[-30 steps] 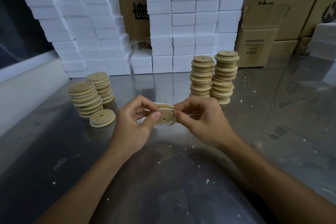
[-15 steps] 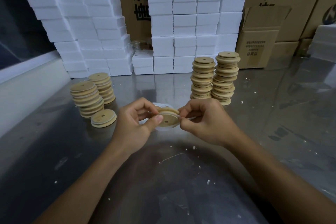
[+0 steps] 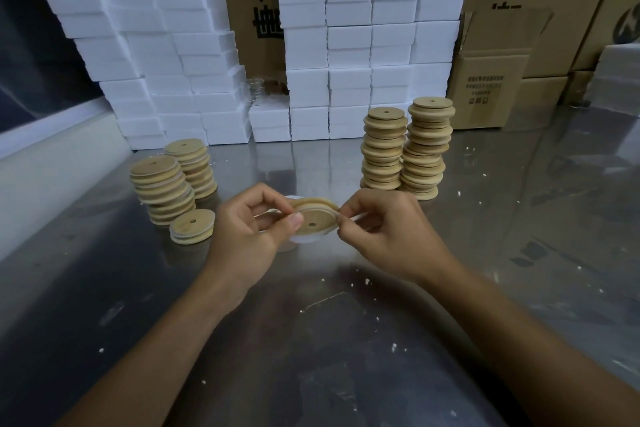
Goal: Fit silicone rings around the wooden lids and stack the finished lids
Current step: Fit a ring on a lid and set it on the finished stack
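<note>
Above the scuffed, reflective metal table (image 3: 311, 340), the left hand (image 3: 249, 236) and right hand (image 3: 388, 232) pinched opposite edges of one round wooden lid with a centre hole (image 3: 317, 220), a translucent white silicone ring (image 3: 304, 238) partly hidden behind it. Beyond stood five lid stacks: three on the left (image 3: 162, 191), two on the right (image 3: 426, 149). Farthest rose white foam blocks (image 3: 346, 45).
</note>
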The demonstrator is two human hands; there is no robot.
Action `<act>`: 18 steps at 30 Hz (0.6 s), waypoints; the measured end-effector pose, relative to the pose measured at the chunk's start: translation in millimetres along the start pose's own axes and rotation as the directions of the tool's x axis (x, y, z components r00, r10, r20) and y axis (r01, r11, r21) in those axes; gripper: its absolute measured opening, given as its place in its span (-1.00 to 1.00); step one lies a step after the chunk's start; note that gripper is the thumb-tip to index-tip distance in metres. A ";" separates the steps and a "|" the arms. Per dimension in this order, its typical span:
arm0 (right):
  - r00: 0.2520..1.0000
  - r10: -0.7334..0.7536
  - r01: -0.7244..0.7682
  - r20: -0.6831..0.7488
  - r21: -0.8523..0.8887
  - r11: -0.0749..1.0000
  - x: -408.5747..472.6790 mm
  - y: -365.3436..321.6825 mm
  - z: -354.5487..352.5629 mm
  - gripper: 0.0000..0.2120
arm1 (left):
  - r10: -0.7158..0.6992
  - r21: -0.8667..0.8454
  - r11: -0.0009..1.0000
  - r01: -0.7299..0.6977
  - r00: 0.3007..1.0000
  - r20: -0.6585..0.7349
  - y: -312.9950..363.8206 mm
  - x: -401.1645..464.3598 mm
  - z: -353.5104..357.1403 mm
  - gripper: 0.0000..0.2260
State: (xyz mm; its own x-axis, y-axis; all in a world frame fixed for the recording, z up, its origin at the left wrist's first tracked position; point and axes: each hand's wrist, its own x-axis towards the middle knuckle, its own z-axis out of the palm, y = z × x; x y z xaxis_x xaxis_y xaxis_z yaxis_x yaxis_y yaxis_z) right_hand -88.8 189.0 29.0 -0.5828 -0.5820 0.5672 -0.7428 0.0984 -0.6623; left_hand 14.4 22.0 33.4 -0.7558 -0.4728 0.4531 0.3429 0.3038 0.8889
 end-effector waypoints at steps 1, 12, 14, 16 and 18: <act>0.999 0.003 -0.003 -0.036 0.024 1.000 -0.5 0.0 3.6 -0.83 | -0.039 -0.056 0.998 0.039 0.999 0.000 0.2 -0.3 0.3 -0.69; 0.973 -0.230 0.222 0.003 -0.275 0.935 -0.9 -8.6 7.7 -0.86 | 0.214 0.256 0.940 -0.227 0.974 0.079 -8.8 -1.3 4.7 -0.80; 0.968 -0.251 0.241 -0.001 -0.276 0.930 -1.4 -9.8 9.3 -0.84 | 0.247 0.289 0.920 -0.265 0.964 0.098 -8.8 -2.7 7.1 -0.83; 0.970 -0.242 0.230 -0.023 -0.235 0.945 -2.6 -9.2 11.6 -0.84 | 0.271 0.274 0.920 -0.280 0.960 0.069 -8.1 -2.7 7.1 -0.87; 0.976 -0.213 0.201 -0.044 -0.191 0.961 -3.0 -8.4 12.6 -0.82 | 0.266 0.224 0.938 -0.265 0.964 0.030 -5.7 -2.6 7.7 -0.89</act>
State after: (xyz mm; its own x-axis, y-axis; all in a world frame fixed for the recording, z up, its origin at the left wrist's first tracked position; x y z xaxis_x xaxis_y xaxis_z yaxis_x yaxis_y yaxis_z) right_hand -76.7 179.7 26.7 -0.4250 -0.5536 0.7162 -0.8939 0.1319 -0.4284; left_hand 10.1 27.9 26.7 -0.6536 -0.3504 0.6708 0.3969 0.5960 0.6980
